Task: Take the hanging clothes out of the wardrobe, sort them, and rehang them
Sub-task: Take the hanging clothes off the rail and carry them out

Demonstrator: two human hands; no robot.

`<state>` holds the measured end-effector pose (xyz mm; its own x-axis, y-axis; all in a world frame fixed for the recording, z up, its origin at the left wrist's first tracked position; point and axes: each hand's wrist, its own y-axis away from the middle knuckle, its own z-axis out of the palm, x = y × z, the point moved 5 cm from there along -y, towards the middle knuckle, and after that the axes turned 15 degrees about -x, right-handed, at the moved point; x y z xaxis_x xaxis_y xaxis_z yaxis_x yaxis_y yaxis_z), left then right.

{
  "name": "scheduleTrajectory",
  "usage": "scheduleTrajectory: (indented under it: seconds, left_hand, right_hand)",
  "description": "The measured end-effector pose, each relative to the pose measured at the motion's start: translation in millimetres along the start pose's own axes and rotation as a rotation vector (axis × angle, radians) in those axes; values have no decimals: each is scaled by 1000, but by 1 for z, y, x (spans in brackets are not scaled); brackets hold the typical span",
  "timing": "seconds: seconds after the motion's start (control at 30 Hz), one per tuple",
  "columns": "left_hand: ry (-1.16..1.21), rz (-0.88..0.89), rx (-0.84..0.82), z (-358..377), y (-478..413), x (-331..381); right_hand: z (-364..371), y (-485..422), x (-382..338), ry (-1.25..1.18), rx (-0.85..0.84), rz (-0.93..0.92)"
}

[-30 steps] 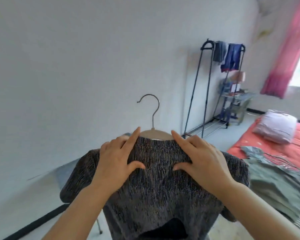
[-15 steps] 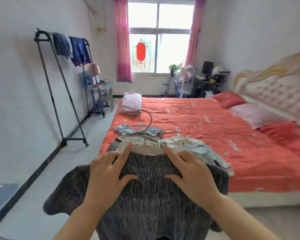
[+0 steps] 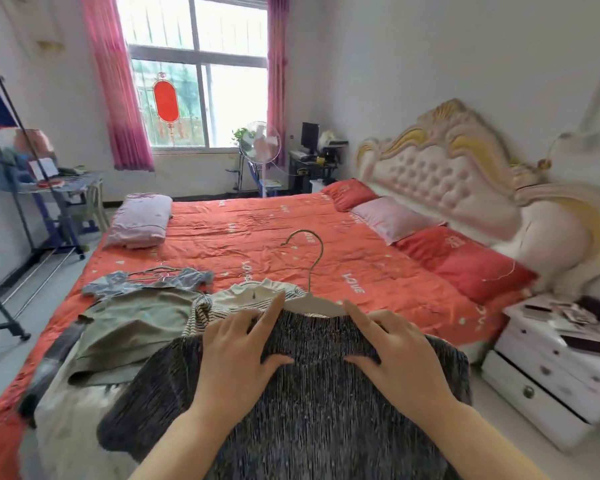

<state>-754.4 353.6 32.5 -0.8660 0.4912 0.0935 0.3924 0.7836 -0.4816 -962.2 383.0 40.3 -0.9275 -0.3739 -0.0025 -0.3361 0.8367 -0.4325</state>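
A dark grey speckled top [image 3: 319, 410] hangs on a pale hanger [image 3: 312, 303] with a metal hook, held up over the foot of the bed. My left hand [image 3: 236, 355] grips its left shoulder, thumb under the fabric and forefinger stretched along the hanger. My right hand [image 3: 402, 355] grips the right shoulder the same way. On the bed lie an olive shirt [image 3: 132, 323], a blue-grey patterned top [image 3: 146, 285] on a hanger, and a striped top [image 3: 229, 303] with a cream collar.
The red bedspread [image 3: 291, 244] covers a wide bed with pillows and a folded pink quilt [image 3: 139, 223]. A black clothes rack [image 3: 11, 188] stands at the left wall. A white nightstand [image 3: 551, 358] is at the right. A fan [image 3: 260, 147] stands by the window.
I have turned right from the wall and rack to face the bed, carrying the grey top. The bed is now closer, and the top hangs above the clothes lying there.
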Motion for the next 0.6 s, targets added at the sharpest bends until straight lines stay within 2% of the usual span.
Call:
scheduleTrajectory:
  seconds: [0.27, 0.6]
  left_hand:
    - [6, 9, 21, 82, -114, 71]
    - [67, 63, 53, 190, -252, 65]
  right_hand:
    - [16, -23, 149, 38, 5, 44]
    - [83, -103, 277, 38, -34, 104]
